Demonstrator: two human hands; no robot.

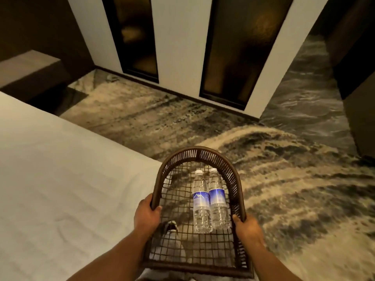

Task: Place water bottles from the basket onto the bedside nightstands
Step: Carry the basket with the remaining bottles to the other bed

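Both forearms are cut off by the bottom edge on my feed, so I only get wrists and hands. The near end of the basket [236, 175] runs almost off frame too, and through its open mesh floor I can make out something pale and a dark-and-white shape underneath – too broken up by the grid to say what it is.

My left hand [146, 214] is clamped on the basket's left rim at about 9 o'clock, thumb hooked over the top edge, fingers tucked under where I can't see them. My right hand [246, 227] grips the right rim at roughly 4 o'clock, fingers wrapped around the wall.

Two water bottles lie flat on the mesh, side by side and touching, caps pointing to 12 o'clock. The left bottle [200, 201] and the right bottle [217, 198] sit right of centre – closer to my right thumb than to my left hand, though neither hand touches them. Blue labels, print too small to read.

The bed [60, 179] fills the 9 o'clock side. A dim nightstand [30, 66] sits at 10 o'clock, well apart from the basket, its top hard to read in the gloom. Patterned carpet [294, 179] everywhere else.
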